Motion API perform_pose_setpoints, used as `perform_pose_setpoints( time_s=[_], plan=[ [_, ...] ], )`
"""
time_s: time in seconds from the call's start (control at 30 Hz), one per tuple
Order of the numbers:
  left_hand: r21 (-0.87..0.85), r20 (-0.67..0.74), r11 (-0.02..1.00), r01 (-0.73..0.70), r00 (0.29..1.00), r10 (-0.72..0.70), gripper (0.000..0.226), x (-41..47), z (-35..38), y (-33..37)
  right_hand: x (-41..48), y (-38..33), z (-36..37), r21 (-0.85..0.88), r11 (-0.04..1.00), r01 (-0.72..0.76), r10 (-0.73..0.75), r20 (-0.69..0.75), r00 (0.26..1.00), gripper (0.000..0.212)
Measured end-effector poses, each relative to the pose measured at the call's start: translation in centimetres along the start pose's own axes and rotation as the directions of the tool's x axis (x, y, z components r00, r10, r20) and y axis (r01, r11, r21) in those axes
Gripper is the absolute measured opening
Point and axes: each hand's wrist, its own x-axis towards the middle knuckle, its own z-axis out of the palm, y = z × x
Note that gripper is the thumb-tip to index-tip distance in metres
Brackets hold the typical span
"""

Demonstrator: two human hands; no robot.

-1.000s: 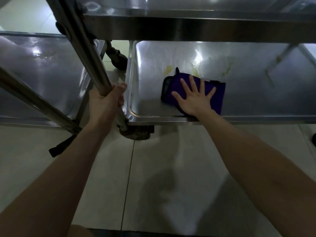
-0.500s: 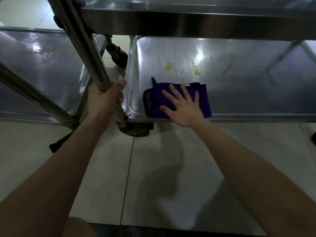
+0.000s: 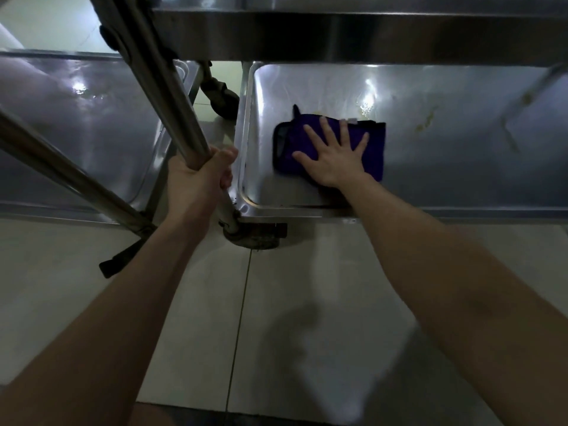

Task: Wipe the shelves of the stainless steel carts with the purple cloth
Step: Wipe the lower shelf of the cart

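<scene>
1. The folded purple cloth [image 3: 375,155] lies flat at the centre of the frame, on the low stainless steel cart shelf [image 3: 461,173], near its front left corner
2. The right hand [image 3: 335,158] presses on it, palm down, fingers straight and spread wide
3. Yellowish smears [image 3: 425,121] mark the shelf right of the cloth
4. Left of centre, the left hand [image 3: 196,179] grips the cart's round steel corner post [image 3: 172,96], fingers wrapped around it
5. A second steel cart shelf [image 3: 76,133] fills the left edge
</scene>
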Motion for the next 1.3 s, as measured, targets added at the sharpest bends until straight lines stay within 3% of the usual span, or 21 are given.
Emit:
perform_pose_setpoints(
  time_s=[0.17,0.37,0.47,0.63,0.73,0.87,1.0,1.13,1.3],
  plan=[
    [0.024,-0.011,1.000,-0.020,1.000,0.020,0.024,0.1,0.0,-0.1,-2.0,-9.0,2.7,-0.033,0.984,0.176,-0.175,0.024,0.984,0.085],
    [0.036,0.045,0.999,0.013,0.999,-0.014,0.028,0.0,-0.2,0.2,-5.9,-6.7,4.0,-0.046,0.969,0.241,-0.239,0.040,0.970,0.079],
    [0.047,0.052,0.999,0.027,0.998,-0.029,0.031,0.2,-0.5,0.3,-6.5,-2.4,3.4,-0.009,0.984,0.177,-0.177,0.025,0.984,0.083],
    [0.077,0.050,0.996,0.032,0.998,-0.036,0.032,0.4,-0.7,0.0,-5.8,7.1,0.8,0.023,0.998,-0.060,0.059,0.021,0.998,0.090],
    [0.078,0.046,0.996,0.033,0.998,-0.037,0.033,0.5,-0.8,-0.2,-3.7,8.7,-0.2,0.011,0.990,-0.139,0.138,0.031,0.990,0.094],
    [0.057,0.040,0.998,0.029,0.999,-0.031,0.031,0.4,-0.6,-0.3,0.2,5.1,-0.4,0.022,0.991,-0.135,0.135,0.001,0.991,0.093],
    [0.028,0.043,0.999,0.027,0.999,-0.028,0.032,-0.1,-0.5,-0.1,3.0,-1.8,0.0,0.002,1.000,-0.017,0.017,0.018,1.000,0.091],
    [0.019,0.060,1.000,0.018,0.998,-0.019,0.033,-0.5,-0.3,0.5,0.5,-7.4,2.8,-0.023,0.992,0.123,-0.123,0.005,0.992,0.088],
    [0.051,0.083,0.998,0.042,0.995,-0.046,0.033,-1.1,-0.3,1.1,-4.4,-8.8,5.3,-0.062,0.977,0.206,-0.207,-0.022,0.978,0.081]
  ],
)
